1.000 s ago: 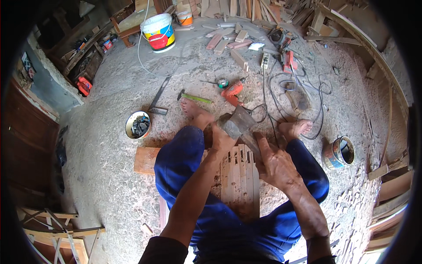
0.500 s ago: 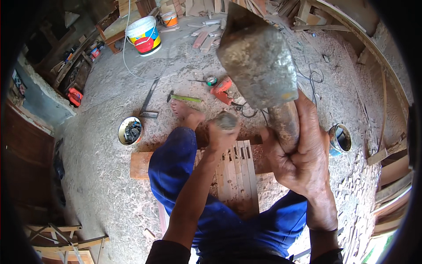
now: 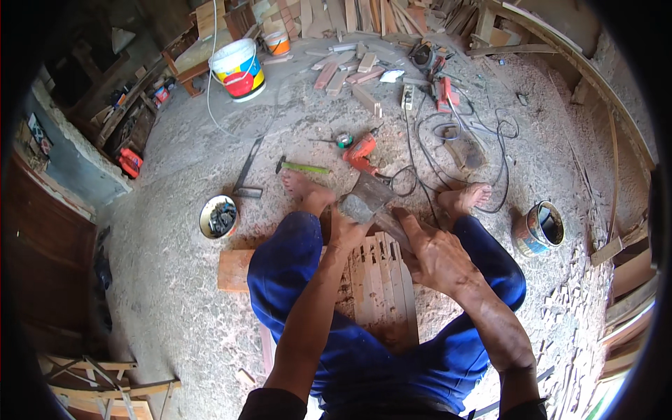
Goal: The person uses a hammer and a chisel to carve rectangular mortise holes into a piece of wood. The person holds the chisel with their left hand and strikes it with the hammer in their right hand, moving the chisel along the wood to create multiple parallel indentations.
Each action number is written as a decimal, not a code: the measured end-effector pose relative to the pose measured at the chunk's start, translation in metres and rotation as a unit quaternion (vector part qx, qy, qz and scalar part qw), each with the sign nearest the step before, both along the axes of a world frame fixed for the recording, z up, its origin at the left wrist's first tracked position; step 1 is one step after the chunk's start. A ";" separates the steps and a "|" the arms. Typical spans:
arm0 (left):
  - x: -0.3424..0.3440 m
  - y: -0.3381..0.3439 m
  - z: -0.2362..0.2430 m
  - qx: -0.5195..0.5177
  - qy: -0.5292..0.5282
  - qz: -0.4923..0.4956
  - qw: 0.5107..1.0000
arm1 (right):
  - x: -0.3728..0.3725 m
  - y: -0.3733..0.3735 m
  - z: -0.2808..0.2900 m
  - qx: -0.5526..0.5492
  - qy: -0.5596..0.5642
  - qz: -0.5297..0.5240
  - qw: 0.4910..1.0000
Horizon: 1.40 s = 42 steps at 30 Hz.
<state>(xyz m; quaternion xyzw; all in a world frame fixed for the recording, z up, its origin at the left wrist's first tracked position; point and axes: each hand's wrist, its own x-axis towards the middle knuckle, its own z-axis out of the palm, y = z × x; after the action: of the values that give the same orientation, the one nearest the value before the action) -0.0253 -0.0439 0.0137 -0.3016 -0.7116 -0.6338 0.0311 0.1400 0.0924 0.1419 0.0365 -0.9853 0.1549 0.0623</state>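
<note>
Right hand (image 3: 437,255) is closed around the handle of a hatchet (image 3: 365,198), whose broad head sits ahead of the knuckles, just beyond the slatted wooden piece (image 3: 381,287). Left hand (image 3: 346,234) grips a small item at the upper edge of the slats, touching the hatchet head; the item cannot be identified. Red drill (image 3: 360,150) lies near beyond.

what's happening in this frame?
A person sits on a dusty workshop floor with a slatted wooden panel between their knees. The right hand grips a hatchet by its handle, with the blade down at the panel's far end. The left hand rests just beside the blade, apparently steadying the wood. A red drill, cables, a tin of nails and a paint can lie around.
</note>
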 end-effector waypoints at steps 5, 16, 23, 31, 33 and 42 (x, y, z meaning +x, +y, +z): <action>0.001 0.018 0.001 0.164 -0.059 0.060 0.983 | 0.006 -0.018 0.070 -0.185 0.134 -0.002 0.974; 0.037 0.007 0.002 0.079 0.166 0.028 0.983 | 0.008 -0.002 -0.015 0.030 -0.035 -0.017 0.999; -0.018 0.008 -0.032 0.037 0.008 0.012 0.999 | 0.022 -0.015 0.069 -0.140 0.065 0.004 0.988; 0.021 0.010 -0.016 0.095 -0.006 0.016 0.995 | 0.000 -0.013 0.033 -0.029 0.316 -0.020 0.948; 0.028 0.009 -0.049 0.216 -0.055 -0.015 0.975 | 0.004 -0.010 -0.050 0.055 -0.040 -0.014 0.998; 0.020 0.001 -0.036 0.124 0.038 0.012 0.991 | 0.037 -0.012 0.037 -0.170 0.118 -0.017 0.978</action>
<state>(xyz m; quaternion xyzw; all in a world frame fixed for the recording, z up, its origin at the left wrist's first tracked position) -0.0050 -0.0433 -0.0221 -0.3106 -0.6291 -0.7051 0.1028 0.1771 0.0801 0.1785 0.0268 -0.9307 0.3140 0.1856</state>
